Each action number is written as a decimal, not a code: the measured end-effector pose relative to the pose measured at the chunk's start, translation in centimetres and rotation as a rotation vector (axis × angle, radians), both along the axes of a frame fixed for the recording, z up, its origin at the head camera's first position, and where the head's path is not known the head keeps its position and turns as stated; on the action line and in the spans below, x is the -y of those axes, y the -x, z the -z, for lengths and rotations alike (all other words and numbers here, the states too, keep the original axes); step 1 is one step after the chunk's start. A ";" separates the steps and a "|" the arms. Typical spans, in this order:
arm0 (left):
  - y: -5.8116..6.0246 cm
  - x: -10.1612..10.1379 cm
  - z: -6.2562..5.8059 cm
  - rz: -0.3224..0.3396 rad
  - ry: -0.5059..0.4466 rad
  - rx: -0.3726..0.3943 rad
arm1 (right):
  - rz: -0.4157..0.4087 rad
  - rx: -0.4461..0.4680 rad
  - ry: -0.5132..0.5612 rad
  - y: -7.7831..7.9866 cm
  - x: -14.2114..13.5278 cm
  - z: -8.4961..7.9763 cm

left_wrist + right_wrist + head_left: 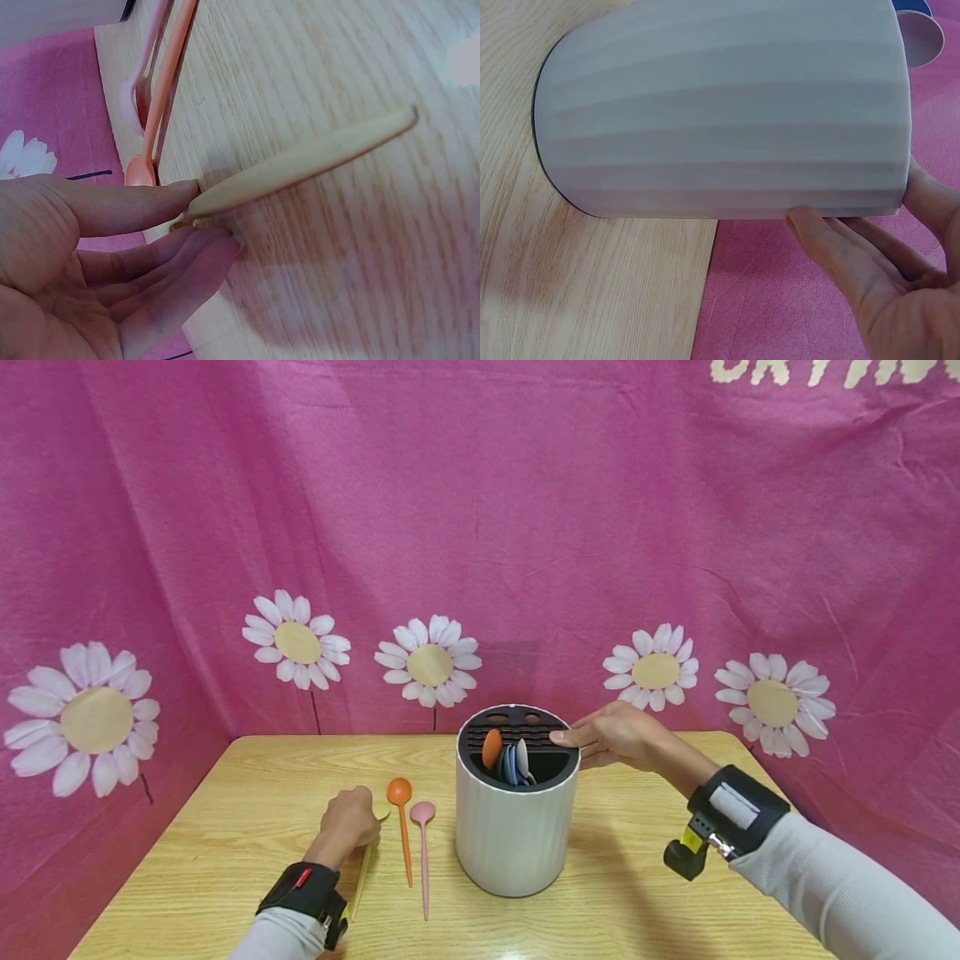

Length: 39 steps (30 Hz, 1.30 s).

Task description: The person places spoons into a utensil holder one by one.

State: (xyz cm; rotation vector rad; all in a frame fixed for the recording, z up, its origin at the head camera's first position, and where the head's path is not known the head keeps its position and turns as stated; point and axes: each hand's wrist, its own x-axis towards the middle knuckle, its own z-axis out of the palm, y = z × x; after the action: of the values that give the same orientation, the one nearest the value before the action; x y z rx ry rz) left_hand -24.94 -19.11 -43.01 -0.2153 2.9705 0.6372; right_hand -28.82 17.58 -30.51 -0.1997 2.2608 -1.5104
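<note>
My left hand (348, 822) pinches a yellow spoon (362, 881) near its bowl, low over the table. In the left wrist view, thumb and fingertips meet at the neck of the yellow spoon (307, 161), whose handle points away from the palm. Beside it lie an orange spoon (406, 843) and a pink spoon (424, 860). A white ribbed utensil holder (513, 852) with a black slotted top stands upright to their right. My right hand (622, 735) grips its upper right edge, thumb over the rim and fingers against the outer wall (735, 150).
In the holder's front compartment stand an orange utensil (492, 749) and several blue and white ones (512, 764). A pink cloth (525, 552) with printed daisies hangs behind the wooden table (262, 793) and along its sides.
</note>
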 end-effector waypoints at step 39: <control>0.0 0.7 -0.1 0.021 -0.058 0.020 | -0.013 0.007 0.019 -0.1 0.0 0.0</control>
State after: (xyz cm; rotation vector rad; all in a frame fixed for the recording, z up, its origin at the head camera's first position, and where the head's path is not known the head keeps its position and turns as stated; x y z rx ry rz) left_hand -24.99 -19.85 -42.95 -0.1838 2.9268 0.7132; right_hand -28.75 17.61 -30.51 -0.2140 2.2361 -1.5234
